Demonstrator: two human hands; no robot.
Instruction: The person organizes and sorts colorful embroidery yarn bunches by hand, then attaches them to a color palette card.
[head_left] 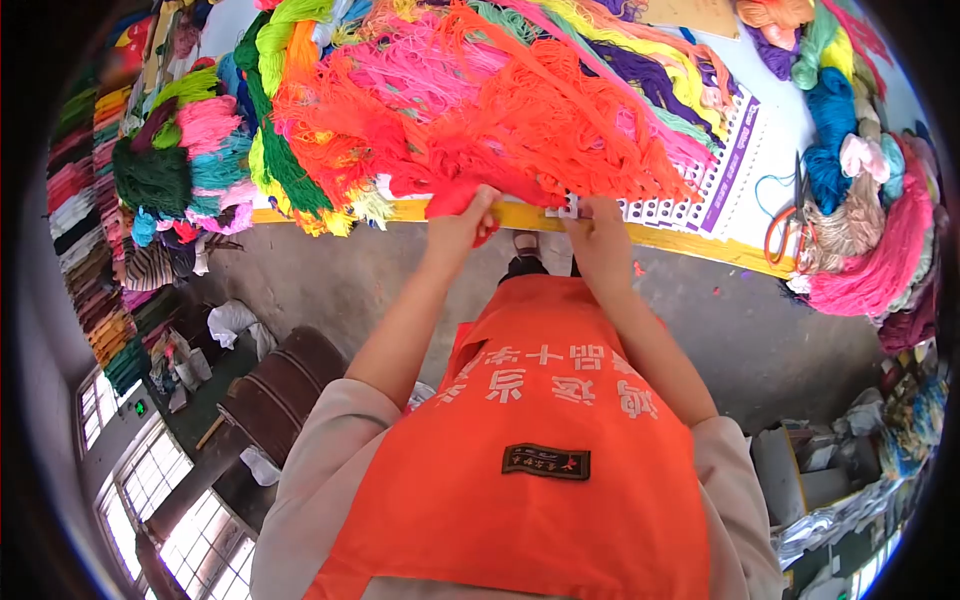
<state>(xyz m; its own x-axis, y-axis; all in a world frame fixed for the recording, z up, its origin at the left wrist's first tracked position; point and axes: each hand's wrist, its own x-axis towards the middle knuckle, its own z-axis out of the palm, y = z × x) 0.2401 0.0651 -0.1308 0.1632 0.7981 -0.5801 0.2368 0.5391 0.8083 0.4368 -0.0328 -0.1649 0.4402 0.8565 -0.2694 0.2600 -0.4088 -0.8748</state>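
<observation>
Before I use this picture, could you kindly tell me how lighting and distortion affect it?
In the head view, black corners frame a rounded fisheye image; the windows at lower left are blown out to white; the orange-red threads look strongly saturated; the left hand and right hand show no obvious motion blur.

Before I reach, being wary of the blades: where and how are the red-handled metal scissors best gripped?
I'd take the red-handled metal scissors by the handle loops, right hand coming from the yellow table edge: the loops lie toward that edge, while the dark blades point away.
</observation>
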